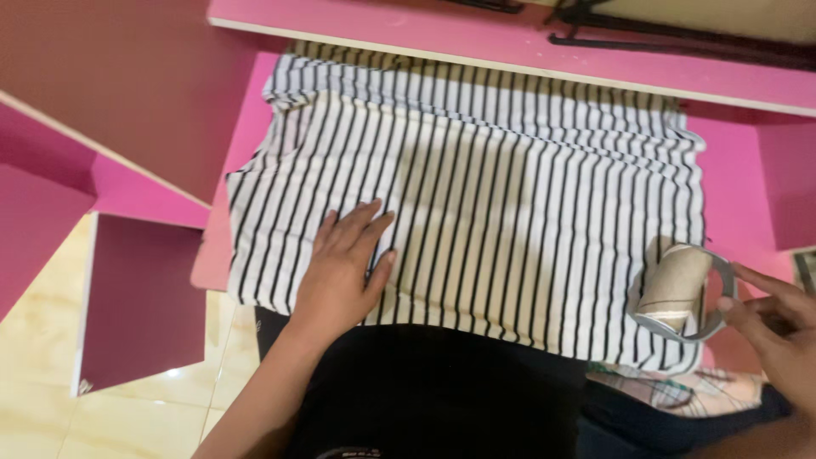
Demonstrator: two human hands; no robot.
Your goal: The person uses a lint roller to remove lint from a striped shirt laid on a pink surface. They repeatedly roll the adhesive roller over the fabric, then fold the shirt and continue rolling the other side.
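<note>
A white garment with thin black stripes (510, 195) lies spread over a pink table (731, 183). My left hand (344, 263) rests flat on its near left part, fingers apart, pressing the cloth. My right hand (778, 327) sits at the right edge of the view and grips a lint roller (680, 289): a beige roll inside a grey curved frame. The roller lies against the garment's near right corner.
A raised pink shelf (510, 38) runs along the far side, with black hangers (680, 34) on it. Pink cabinet panels (136, 297) stand to the left over a cream tiled floor (42, 374). My dark-clothed lap (442, 391) is below the table edge.
</note>
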